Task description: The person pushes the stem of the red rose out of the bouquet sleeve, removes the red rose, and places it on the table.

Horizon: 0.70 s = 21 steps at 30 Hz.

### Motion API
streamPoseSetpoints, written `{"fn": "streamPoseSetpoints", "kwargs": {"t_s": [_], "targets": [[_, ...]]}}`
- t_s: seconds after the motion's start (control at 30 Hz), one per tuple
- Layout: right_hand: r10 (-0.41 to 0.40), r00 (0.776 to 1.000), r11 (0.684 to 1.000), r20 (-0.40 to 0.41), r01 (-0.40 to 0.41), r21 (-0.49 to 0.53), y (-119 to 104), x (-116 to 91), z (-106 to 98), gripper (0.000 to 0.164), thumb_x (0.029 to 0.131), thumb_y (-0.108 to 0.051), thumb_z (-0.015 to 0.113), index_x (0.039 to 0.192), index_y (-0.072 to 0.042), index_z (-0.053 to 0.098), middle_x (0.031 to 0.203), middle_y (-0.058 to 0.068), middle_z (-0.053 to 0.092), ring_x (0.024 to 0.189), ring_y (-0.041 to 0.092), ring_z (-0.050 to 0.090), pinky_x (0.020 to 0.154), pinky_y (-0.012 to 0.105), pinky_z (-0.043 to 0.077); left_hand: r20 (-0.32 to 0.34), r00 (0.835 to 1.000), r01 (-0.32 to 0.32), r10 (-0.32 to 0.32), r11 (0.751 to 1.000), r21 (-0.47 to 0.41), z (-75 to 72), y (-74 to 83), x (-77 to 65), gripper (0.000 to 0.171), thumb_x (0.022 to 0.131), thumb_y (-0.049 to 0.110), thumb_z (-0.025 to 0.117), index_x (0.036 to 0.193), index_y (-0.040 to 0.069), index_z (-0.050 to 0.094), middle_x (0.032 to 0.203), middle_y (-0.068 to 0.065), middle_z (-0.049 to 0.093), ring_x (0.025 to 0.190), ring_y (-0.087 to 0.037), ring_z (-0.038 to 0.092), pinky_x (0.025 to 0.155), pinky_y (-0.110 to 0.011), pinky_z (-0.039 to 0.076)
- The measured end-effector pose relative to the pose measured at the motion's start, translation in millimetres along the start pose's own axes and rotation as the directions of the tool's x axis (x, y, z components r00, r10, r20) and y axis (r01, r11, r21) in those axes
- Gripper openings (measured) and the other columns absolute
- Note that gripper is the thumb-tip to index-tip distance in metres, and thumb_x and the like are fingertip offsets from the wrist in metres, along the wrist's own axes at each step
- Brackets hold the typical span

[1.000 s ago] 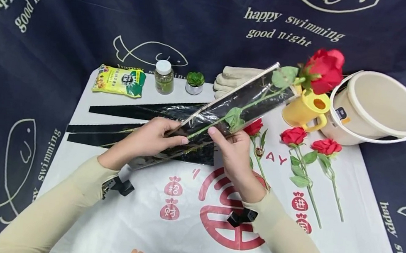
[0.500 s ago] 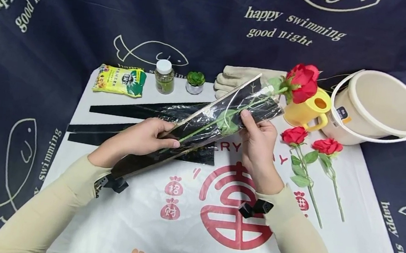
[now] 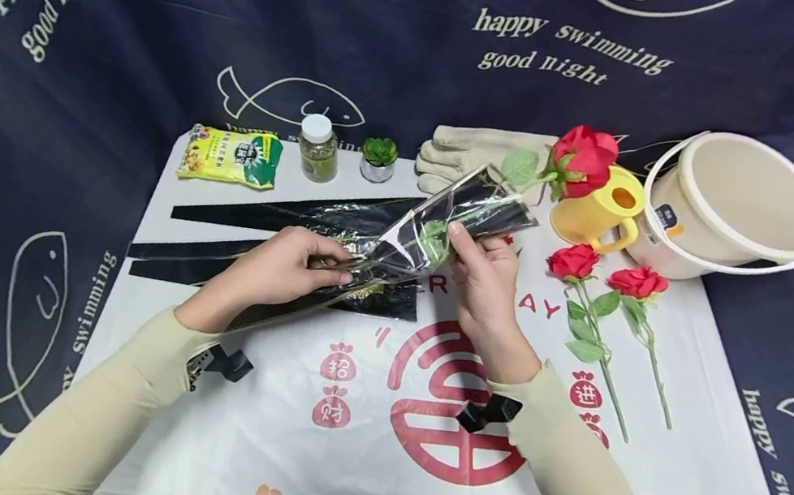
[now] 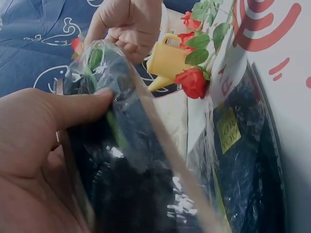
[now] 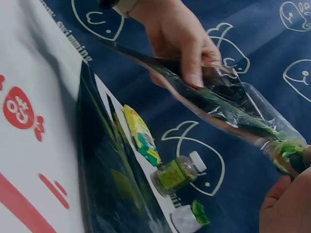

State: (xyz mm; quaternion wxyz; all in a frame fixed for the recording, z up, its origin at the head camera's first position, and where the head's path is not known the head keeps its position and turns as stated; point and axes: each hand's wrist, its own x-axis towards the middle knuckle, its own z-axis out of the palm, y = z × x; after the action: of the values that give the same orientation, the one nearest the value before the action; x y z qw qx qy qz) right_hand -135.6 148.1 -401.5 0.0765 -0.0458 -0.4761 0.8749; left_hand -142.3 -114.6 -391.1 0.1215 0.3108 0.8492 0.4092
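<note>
A red artificial rose (image 3: 583, 162) lies inside a black flower sleeve (image 3: 472, 199) with a clear front, its bloom sticking out of the wide upper end. My left hand (image 3: 284, 267) grips the sleeve lower down, thumb over the clear front. My right hand (image 3: 484, 282) pinches the upper part of the sleeve, thumb on the film over the leaves. The film is creased and drawn in between both hands. In the left wrist view the green stem (image 4: 116, 128) shows through the film under my left thumb. The sleeve's narrow end is partly hidden by my left forearm.
Several black sleeves (image 3: 283, 214) lie flat on the table. Two roses (image 3: 573, 263) rest at right; another is mostly behind my right hand. Along the back stand a yellow packet (image 3: 231, 157), jar (image 3: 318, 153), small succulent (image 3: 379, 160), gloves (image 3: 452, 152), yellow watering can (image 3: 592, 213) and bucket (image 3: 732, 208).
The rose and sleeve top have come down and left. My right hand slid up the sleeve, then shifted slightly back left. The film now looks more creased between my hands.
</note>
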Motion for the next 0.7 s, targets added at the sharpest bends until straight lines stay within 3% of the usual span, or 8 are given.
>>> {"fn": "streamPoseSetpoints", "kwargs": {"t_s": [0.13,0.27,0.4,0.57,0.7], "targets": [[0.025,0.999,0.999,0.036,-0.026,0.021,2.1,-4.1,4.1,0.024,0.080,-0.008,0.075,0.098,0.004,0.066,0.090,0.010,0.065,0.073,0.014,0.061,0.064,0.025,0.049,-0.026,1.000,0.003,-0.003,1.000,0.027,1.4,1.6,-1.2,0.005,0.089,0.024,0.067,0.091,0.021,0.071,0.084,0.014,0.064,0.072,-0.006,0.058,0.069,-0.030,0.046],[0.051,0.996,0.999,0.068,-0.052,0.008,-2.7,-6.2,5.8,0.029,0.079,-0.009,0.076,0.102,0.004,0.064,0.095,0.012,0.065,0.078,0.015,0.061,0.067,0.027,0.049,-0.077,0.997,0.013,-0.004,0.994,0.108,-1.5,5.9,-2.7,0.010,0.089,0.026,0.066,0.096,0.021,0.072,0.083,0.013,0.065,0.056,-0.005,0.052,0.058,-0.029,0.044],[0.060,0.996,0.998,0.066,-0.059,-0.022,-5.0,-7.9,3.7,0.036,0.079,-0.008,0.076,0.110,0.002,0.060,0.103,0.012,0.063,0.086,0.017,0.060,0.074,0.030,0.049,-0.166,0.986,0.060,-0.017,0.966,0.253,-4.1,15.2,-3.6,0.018,0.088,0.026,0.067,0.104,0.021,0.073,0.081,0.010,0.068,0.037,-0.008,0.035,0.045,-0.030,0.035],[0.069,0.996,0.997,0.064,-0.067,-0.027,-2.5,-10.4,0.5,0.037,0.080,-0.003,0.074,0.112,0.001,0.057,0.101,0.011,0.062,0.079,0.013,0.059,0.067,0.025,0.048,-0.194,0.981,0.092,-0.021,0.925,0.369,-2.4,26.7,-2.5,0.023,0.085,0.018,0.066,0.106,0.024,0.073,0.080,0.008,0.068,0.042,-0.008,0.039,0.044,-0.030,0.033],[0.084,0.994,0.996,0.070,-0.082,-0.032,2.2,-12.4,-0.3,0.036,0.080,-0.001,0.072,0.112,0.001,0.055,0.098,0.009,0.061,0.076,0.011,0.057,0.066,0.022,0.047,-0.183,0.983,0.087,-0.023,0.933,0.350,-1.2,27.7,-1.6,0.031,0.081,0.011,0.065,0.108,0.024,0.072,0.057,0.007,0.059,0.041,-0.009,0.038,0.042,-0.030,0.032]]}}
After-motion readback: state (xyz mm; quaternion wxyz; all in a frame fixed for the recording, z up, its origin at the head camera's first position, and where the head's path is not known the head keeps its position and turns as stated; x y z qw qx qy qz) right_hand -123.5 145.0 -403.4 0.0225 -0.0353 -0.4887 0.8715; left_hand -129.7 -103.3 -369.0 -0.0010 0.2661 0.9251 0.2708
